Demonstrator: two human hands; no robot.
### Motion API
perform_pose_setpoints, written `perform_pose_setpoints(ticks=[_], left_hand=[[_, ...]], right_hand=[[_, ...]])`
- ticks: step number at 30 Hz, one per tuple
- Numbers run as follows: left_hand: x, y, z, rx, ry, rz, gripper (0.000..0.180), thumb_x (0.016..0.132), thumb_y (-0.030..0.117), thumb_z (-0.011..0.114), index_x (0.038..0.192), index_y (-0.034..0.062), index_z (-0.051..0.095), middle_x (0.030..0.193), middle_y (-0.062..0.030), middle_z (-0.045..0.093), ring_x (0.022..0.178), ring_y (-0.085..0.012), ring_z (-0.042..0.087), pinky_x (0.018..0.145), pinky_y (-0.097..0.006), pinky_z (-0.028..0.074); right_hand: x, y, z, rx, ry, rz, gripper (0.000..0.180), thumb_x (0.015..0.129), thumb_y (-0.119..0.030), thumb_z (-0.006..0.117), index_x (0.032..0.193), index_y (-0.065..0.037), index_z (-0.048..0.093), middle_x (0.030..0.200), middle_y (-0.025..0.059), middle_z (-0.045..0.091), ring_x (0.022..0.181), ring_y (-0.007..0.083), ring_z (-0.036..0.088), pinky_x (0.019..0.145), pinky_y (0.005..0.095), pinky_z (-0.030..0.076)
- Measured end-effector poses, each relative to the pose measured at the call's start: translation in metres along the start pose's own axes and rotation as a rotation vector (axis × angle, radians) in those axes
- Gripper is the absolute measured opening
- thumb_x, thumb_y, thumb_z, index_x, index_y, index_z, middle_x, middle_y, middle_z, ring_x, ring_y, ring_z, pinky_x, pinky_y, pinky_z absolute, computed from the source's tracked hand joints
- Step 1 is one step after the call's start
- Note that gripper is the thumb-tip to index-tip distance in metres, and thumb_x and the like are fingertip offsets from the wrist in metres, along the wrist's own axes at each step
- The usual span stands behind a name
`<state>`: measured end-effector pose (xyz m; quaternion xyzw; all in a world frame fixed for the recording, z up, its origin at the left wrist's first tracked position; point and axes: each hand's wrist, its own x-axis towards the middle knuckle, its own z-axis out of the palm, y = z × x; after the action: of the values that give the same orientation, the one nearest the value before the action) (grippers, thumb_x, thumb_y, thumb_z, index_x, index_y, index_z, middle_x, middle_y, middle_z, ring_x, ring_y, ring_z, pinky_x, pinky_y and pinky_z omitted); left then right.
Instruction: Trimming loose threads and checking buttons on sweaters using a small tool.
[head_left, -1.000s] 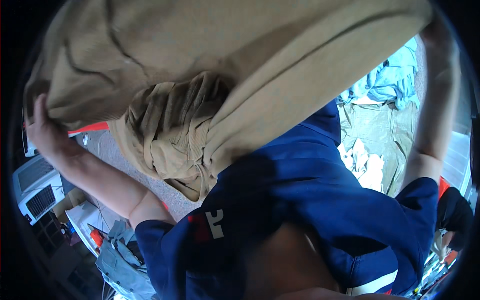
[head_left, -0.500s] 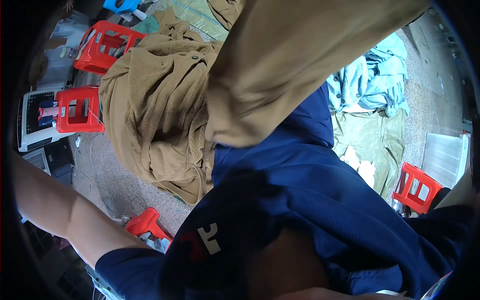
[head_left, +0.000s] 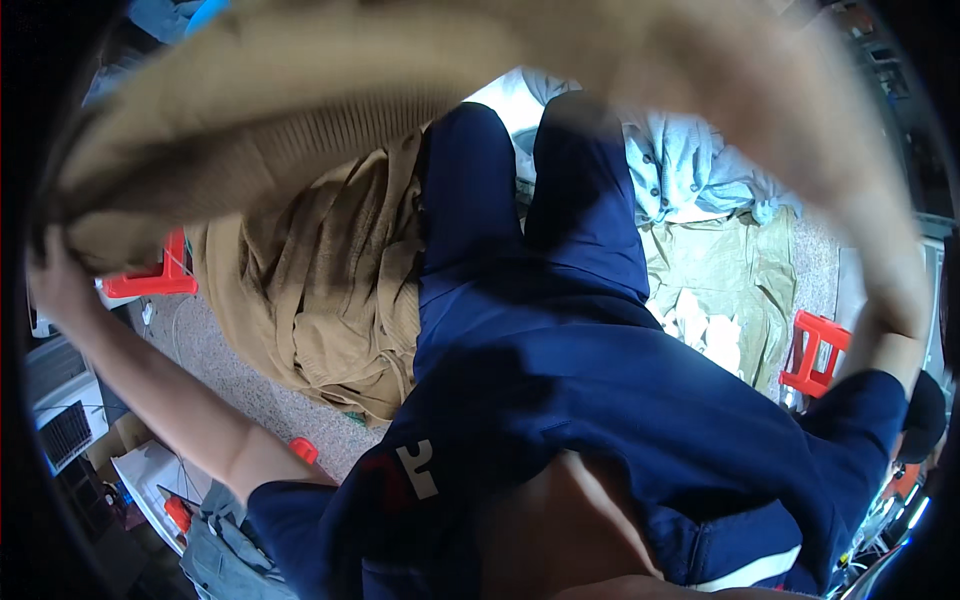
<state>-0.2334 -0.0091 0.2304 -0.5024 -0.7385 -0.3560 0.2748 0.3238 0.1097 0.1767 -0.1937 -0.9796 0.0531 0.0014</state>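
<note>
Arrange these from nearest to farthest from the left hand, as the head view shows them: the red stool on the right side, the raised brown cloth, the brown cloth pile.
1. Raised brown cloth: its left edge is at the left hand.
2. Brown cloth pile: left of the blue trousers.
3. Red stool: far over on the right side.

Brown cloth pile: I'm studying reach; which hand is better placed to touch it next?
Likely the left hand, on the same side as the pile, though gripping the raised brown garment. The blurred right arm is beyond the legs.
</note>
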Motion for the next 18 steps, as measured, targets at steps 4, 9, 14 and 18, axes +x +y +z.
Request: perform_pose_setpoints(ticks=[4,9,14,18], left_hand=[[-0.155,-0.019,0.047,-0.123,-0.567,-0.027,0.039,0.083,-0.007,0.054,0.120,0.0039,0.058,0.119,-0.0112,0.062,0.113,-0.0250,0.059,0.100,-0.033,0.043],[-0.237,0.064,0.066,0.439,-0.687,0.108,0.070,0.069,-0.009,0.059,0.136,0.0028,0.042,0.132,-0.0127,0.051,0.125,-0.0338,0.046,0.108,-0.044,0.033],[-0.234,0.103,0.072,0.163,-0.802,0.198,0.060,0.077,0.005,0.062,0.135,0.0067,0.049,0.130,-0.0147,0.056,0.123,-0.0298,0.048,0.111,-0.044,0.028],[-0.251,0.094,0.094,0.088,-0.783,-0.016,0.054,0.081,0.017,0.067,0.133,0.0111,0.054,0.119,-0.0157,0.063,0.116,-0.0325,0.052,0.104,-0.045,0.038]], right_hand=[[-0.018,0.011,0.095,0.516,-0.410,0.009,0.055,0.080,-0.008,0.072,0.128,-0.006,0.046,0.122,0.0138,0.049,0.114,0.0324,0.056,0.093,0.0394,0.051],[-0.059,0.083,0.190,0.579,0.149,0.297,0.040,0.078,0.011,0.064,0.115,-0.005,0.060,0.119,0.0097,0.057,0.118,0.0290,0.056,0.096,0.0365,0.047],[-0.039,0.108,0.226,0.500,0.360,0.418,0.056,0.081,-0.007,0.068,0.133,-0.013,0.049,0.134,0.0110,0.046,0.129,0.0333,0.046,0.105,0.0405,0.041],[0.010,0.159,0.277,0.249,0.414,0.520,0.059,0.083,-0.028,0.067,0.137,-0.014,0.047,0.134,0.0159,0.047,0.126,0.0348,0.046,0.101,0.0433,0.041]])
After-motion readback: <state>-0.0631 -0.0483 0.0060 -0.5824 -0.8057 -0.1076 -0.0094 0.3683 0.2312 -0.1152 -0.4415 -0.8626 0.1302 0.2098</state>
